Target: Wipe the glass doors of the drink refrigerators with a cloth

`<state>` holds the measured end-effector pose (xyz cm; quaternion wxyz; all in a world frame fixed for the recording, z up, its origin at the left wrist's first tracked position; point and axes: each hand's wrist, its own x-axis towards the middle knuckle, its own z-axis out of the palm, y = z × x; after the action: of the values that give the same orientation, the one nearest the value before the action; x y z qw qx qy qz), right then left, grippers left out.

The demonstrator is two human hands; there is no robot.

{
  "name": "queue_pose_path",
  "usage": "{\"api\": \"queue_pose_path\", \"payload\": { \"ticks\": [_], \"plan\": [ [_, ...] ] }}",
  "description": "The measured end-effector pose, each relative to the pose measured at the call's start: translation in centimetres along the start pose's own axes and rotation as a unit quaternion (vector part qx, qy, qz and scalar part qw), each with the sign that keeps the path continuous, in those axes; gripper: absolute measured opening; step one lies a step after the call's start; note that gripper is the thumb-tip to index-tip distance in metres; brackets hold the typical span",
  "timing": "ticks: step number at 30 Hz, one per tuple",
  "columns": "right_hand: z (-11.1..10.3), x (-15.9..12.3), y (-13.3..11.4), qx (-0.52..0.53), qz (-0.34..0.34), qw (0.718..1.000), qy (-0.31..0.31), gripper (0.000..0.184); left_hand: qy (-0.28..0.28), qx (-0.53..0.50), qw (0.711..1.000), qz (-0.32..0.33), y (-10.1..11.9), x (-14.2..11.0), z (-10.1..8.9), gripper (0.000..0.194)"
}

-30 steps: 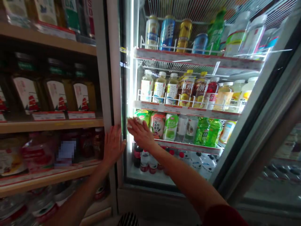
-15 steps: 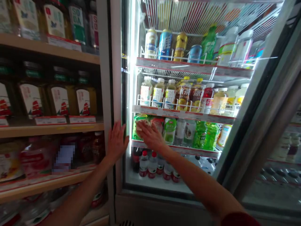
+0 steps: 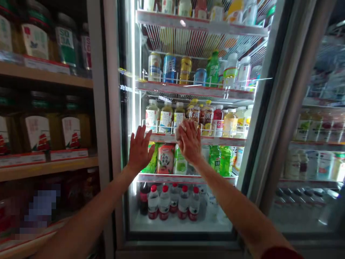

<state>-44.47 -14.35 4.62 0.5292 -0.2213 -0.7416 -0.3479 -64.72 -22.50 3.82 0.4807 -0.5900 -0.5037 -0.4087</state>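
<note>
A lit drinks fridge (image 3: pixel 114 118) stands in front of me, its wire shelves full of bottles and cans. My left hand (image 3: pixel 140 147) is open with the fingers spread, held flat at the fridge's front near the left end of the green-bottle shelf (image 3: pixel 172 177). My right hand (image 3: pixel 191 143) is a little higher and to the right, over the shelf rail (image 3: pixel 161 137) below the tea bottles (image 3: pixel 165 117). It presses a pale cloth (image 3: pixel 179 132) under its palm; only the cloth's edges show. I cannot tell whether the hands touch glass.
Wooden shelves (image 3: pixel 45 76) with jars and bottles stand to the left. Red-capped bottles (image 3: pixel 169 201) fill the fridge floor. A grey door frame (image 3: pixel 272 108) slants at the right, with a second cooler (image 3: pixel 318 144) behind it.
Both hands have risen and moved right: the left from the fridge's left frame to its front, the right with the cloth from the green-bottle shelf to the rail above. The view tilted up.
</note>
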Motion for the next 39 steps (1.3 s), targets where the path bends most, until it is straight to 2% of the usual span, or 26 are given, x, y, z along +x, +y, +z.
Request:
{"api": "queue_pose_path", "payload": {
  "ticks": [3, 5, 7, 9, 10, 13, 14, 16, 18, 19, 20, 21, 23, 25, 26, 27, 28, 30, 31, 32, 33, 35, 36, 37, 38, 39],
  "plan": [
    [-1.0, -0.6, 2.3, 0.007, -0.079, 0.996, -0.045, 0.053, 0.006, -0.009, 1.0, 0.017, 0.9, 2.1, 0.4, 0.058],
    [-1.7, -1.0, 4.3, -0.004, -0.077, 0.996, -0.04, 0.054, 0.007, -0.015, 1.0, 0.026, 1.4, 3.4, 0.8, 0.057],
    [-2.3, -0.9, 6.5, -0.036, 0.018, 0.999, 0.025, 0.055, 0.018, -0.023, 0.999, 0.021, 1.6, 4.6, 1.2, 0.057],
    [-3.0, -0.8, 8.5, -0.063, 0.109, 0.988, 0.093, 0.056, 0.037, -0.031, 0.999, 0.0, 1.7, 5.4, 1.7, 0.057],
    [-3.3, -1.0, 9.3, -0.069, 0.12, 0.985, 0.104, 0.056, 0.045, -0.033, 0.998, -0.01, 1.7, 5.7, 2.0, 0.057],
    [-4.1, -2.4, 12.1, -0.07, 0.065, 0.993, 0.066, 0.055, 0.052, -0.03, 0.998, -0.018, 1.6, 5.9, 2.7, 0.06],
    [-4.3, -2.9, 13.2, -0.076, 0.065, 0.993, 0.067, 0.054, 0.054, -0.028, 0.998, -0.016, 1.6, 5.8, 2.9, 0.06],
    [-4.6, -3.7, 15.5, -0.097, 0.141, 0.978, 0.123, 0.053, 0.061, -0.027, 0.998, -0.013, 1.6, 5.7, 3.2, 0.06],
    [-4.6, -3.6, 16.9, -0.111, 0.247, 0.941, 0.204, 0.053, 0.067, -0.03, 0.997, -0.013, 1.6, 5.6, 3.3, 0.061],
    [-4.6, -3.3, 16.9, -0.111, 0.27, 0.929, 0.227, 0.054, 0.069, -0.032, 0.997, -0.012, 1.6, 5.6, 3.3, 0.062],
    [-4.4, -3.0, 16.4, -0.105, 0.264, 0.931, 0.23, 0.054, 0.071, -0.033, 0.997, -0.01, 1.6, 5.6, 3.3, 0.062],
    [-4.3, -2.7, 15.6, -0.095, 0.231, 0.945, 0.212, 0.054, 0.073, -0.033, 0.997, -0.009, 1.6, 5.6, 3.3, 0.062],
    [-4.1, -2.2, 13.6, -0.071, 0.107, 0.984, 0.12, 0.054, 0.077, -0.031, 0.997, -0.005, 1.6, 5.7, 3.3, 0.063],
    [-4.2, -1.7, 12.8, -0.056, 0.009, 0.998, 0.028, 0.053, 0.079, -0.033, 0.996, -0.005, 1.6, 5.7, 3.2, 0.062],
    [-4.4, -1.4, 13.1, -0.061, 0.01, 0.998, 0.021, 0.052, 0.078, -0.036, 0.996, -0.006, 1.6, 5.7, 3.2, 0.061],
    [-4.7, -1.0, 13.9, -0.073, 0.05, 0.995, 0.045, 0.052, 0.077, -0.037, 0.996, -0.007, 1.7, 5.7, 3.2, 0.06],
    [-4.9, -0.6, 14.8, -0.088, 0.12, 0.985, 0.091, 0.052, 0.075, -0.036, 0.996, -0.01, 1.7, 5.7, 3.2, 0.06],
    [-5.1, 0.6, 16.3, -0.105, 0.252, 0.945, 0.181, 0.053, 0.074, -0.025, 0.997, -0.011, 1.8, 5.7, 3.2, 0.059],
    [-5.1, 1.1, 16.4, -0.104, 0.273, 0.935, 0.201, 0.054, 0.075, -0.018, 0.997, -0.011, 1.9, 5.7, 3.1, 0.059],
    [-5.0, 1.5, 16.1, -0.096, 0.258, 0.941, 0.199, 0.055, 0.078, -0.011, 0.997, -0.01, 1.9, 5.7, 3.1, 0.059],
    [-4.8, 1.8, 15.5, -0.083, 0.205, 0.96, 0.173, 0.055, 0.08, -0.006, 0.997, -0.009, 1.9, 5.7, 3.1, 0.059],
    [-4.5, 2.0, 14.1, -0.057, 0.048, 0.993, 0.087, 0.055, 0.084, 0.004, 0.996, -0.007, 1.9, 5.7, 3.1, 0.059],
    [-4.5, 2.0, 13.7, -0.051, -0.01, 0.997, 0.054, 0.055, 0.083, 0.009, 0.996, -0.007, 1.8, 5.8, 3.1, 0.06],
    [-4.6, 2.1, 13.8, -0.052, -0.031, 0.997, 0.045, 0.054, 0.082, 0.013, 0.997, -0.006, 1.8, 5.8, 3.1, 0.06],
    [-4.7, 2.4, 14.3, -0.062, -0.008, 0.996, 0.065, 0.053, 0.08, 0.016, 0.997, -0.005, 1.8, 5.8, 3.0, 0.061],
    [-4.9, 2.7, 15.0, -0.075, 0.055, 0.99, 0.109, 0.053, 0.079, 0.016, 0.997, -0.005, 1.9, 5.8, 3.0, 0.061]
  ]
}}
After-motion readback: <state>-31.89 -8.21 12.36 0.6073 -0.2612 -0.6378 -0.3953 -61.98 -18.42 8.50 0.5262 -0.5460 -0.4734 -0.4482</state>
